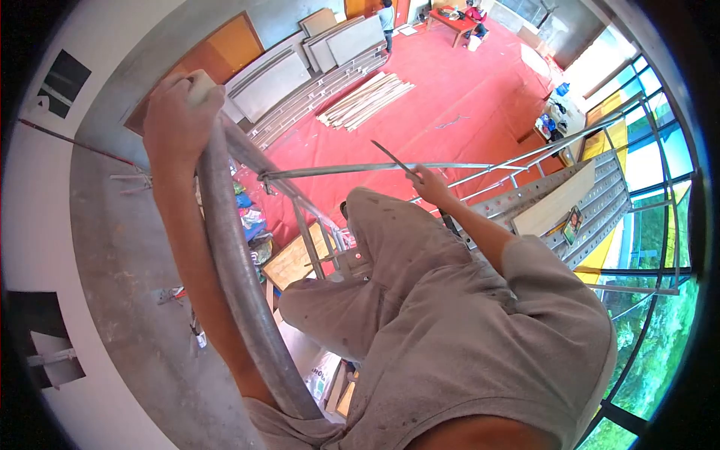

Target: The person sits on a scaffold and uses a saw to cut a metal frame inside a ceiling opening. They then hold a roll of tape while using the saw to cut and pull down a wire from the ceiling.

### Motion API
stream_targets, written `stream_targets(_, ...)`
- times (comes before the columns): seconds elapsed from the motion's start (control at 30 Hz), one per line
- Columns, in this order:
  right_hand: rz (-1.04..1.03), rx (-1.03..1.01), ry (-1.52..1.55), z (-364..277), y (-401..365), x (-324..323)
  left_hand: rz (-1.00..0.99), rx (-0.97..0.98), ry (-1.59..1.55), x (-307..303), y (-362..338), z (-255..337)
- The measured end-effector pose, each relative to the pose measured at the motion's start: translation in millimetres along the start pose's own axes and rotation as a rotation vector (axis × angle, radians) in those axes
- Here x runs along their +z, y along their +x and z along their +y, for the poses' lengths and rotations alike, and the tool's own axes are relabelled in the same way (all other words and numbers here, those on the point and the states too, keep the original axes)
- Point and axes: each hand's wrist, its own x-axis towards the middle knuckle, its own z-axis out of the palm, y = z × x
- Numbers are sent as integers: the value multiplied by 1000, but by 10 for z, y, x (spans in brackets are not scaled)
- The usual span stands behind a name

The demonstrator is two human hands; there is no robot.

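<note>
My left hand [178,124] is raised high at the left, its fingers closed around a small pale block [200,87] whose kind I cannot make out. Beside that forearm runs a thick grey metal scaffold pipe [236,292], its upper end close to the hand. My right hand [429,185] is closed on the end of a thin, dark, flat blade-like tool [390,156], which points up and left, above my bent knee. A long scaffold tube [322,171] passes near the right hand.
A perforated metal scaffold platform [551,202] extends right, with a wooden board [555,199] and a small printed packet [573,225] on it. Far below, wooden strips [365,101] lie on the red floor [457,97], beside stacked panels [266,86]. A person [386,22] stands near the back wall; another [476,16] sits at a red table [452,22].
</note>
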Motion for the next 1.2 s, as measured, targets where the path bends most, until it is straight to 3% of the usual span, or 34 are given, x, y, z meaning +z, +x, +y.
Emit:
stream_targets(0.1, 79, -32, -23, 162, 144, 269, -59, 22, -41, -30, 7, 7)
stream_targets(0.17, 192, -149, -19, 334, 370, 488, 66, 124, -3, 55, 16, -112)
stream_targets(0.23, 293, -239, -12, 545, 450, 616, -17, -205, -102, -9, 18, 19)
stream_targets(0.27, 367, -406, -146, 818, 535, 757, 34, -289, -139, -70, -38, 114)
stream_targets(0.33, 597, -711, -451, 1361, 705, 1031, 52, -115, -8, 52, -138, 13)
stream_targets(0.37, 162, -285, -291, 1056, 583, 776, 43, -44, 56, 60, -115, -3)
stream_targets(0.4, 179, -102, -28, 689, 426, 588, -27, -78, 25, -45, -86, 61)
stream_targets(0.43, 302, -241, -71, 660, 399, 590, -96, -114, -5, -149, -57, 124)
stream_targets(0.47, 208, -167, -146, 614, 353, 481, -119, -149, -4, -238, -56, 186)
stream_targets(0.5, 153, -227, -73, 630, 323, 420, -95, -133, -4, -198, -58, 145)
stream_targets(0.53, 66, -147, 62, 543, 165, 274, -77, -119, -4, -155, -71, 112)
stream_targets(0.57, 200, -182, -72, 557, 88, 280, -78, -120, -16, -125, -84, 69)
stream_targets(0.73, 232, -199, -72, 760, -407, 101, -42, -125, -3, -77, -95, 76)
stream_targets(0.8, 131, -175, 50, 684, -366, 50, -70, -125, -3, -130, -73, 98)
stream_targets(0.9, 96, -103, -54, 367, -135, 124, -48, -119, -17, -126, -92, 92)
stream_targets(1.0, 238, -348, -143, 708, 460, 641, -41, -123, -29, -98, -95, 74)
stream_targets(1.03, 190, -357, -163, 669, 477, 649, -58, -131, -22, -86, -98, 64)
stream_targets(1.13, 213, -164, -155, 779, 628, 807, -82, -144, -9, -95, -63, 70)
stream_targets(1.2, 284, -390, -256, 997, 682, 851, -85, -136, -11, -127, -80, 90)
